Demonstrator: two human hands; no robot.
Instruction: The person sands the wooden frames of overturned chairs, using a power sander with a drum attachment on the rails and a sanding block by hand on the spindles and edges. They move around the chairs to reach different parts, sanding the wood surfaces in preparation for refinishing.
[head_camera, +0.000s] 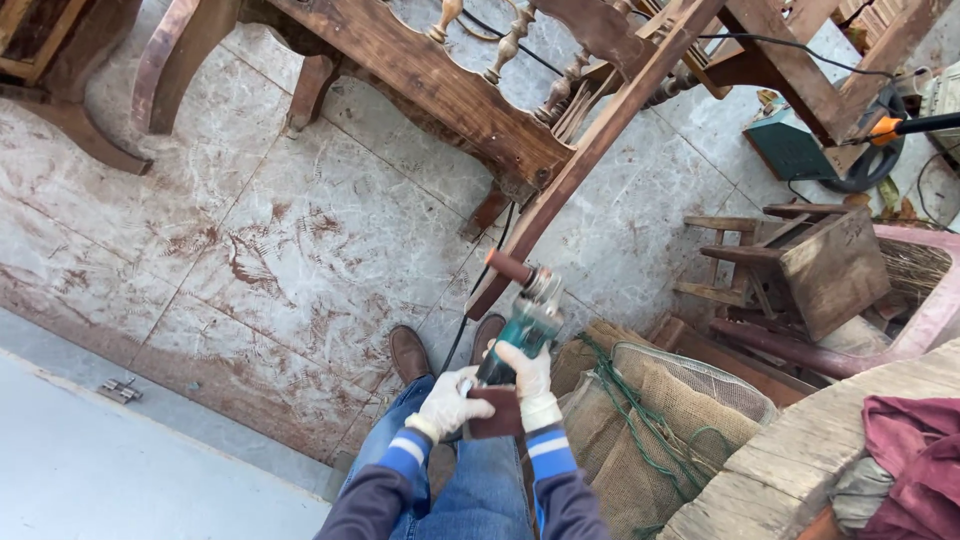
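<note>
Gloved, the left hand (448, 405) grips the rear of a teal angle grinder (522, 325) above the person's knees, and the right hand (528, 375) wraps its body while pinching a brown sanding sheet (497, 412). Its head points at a slanting wooden beam (590, 150) of the overturned furniture. Burlap sacks (650, 410) lie just beside, on the dusty tiled floor (280, 250).

White gloves, navy sleeves with blue-and-white striped cuffs — jeans, brown shoes.
</note>
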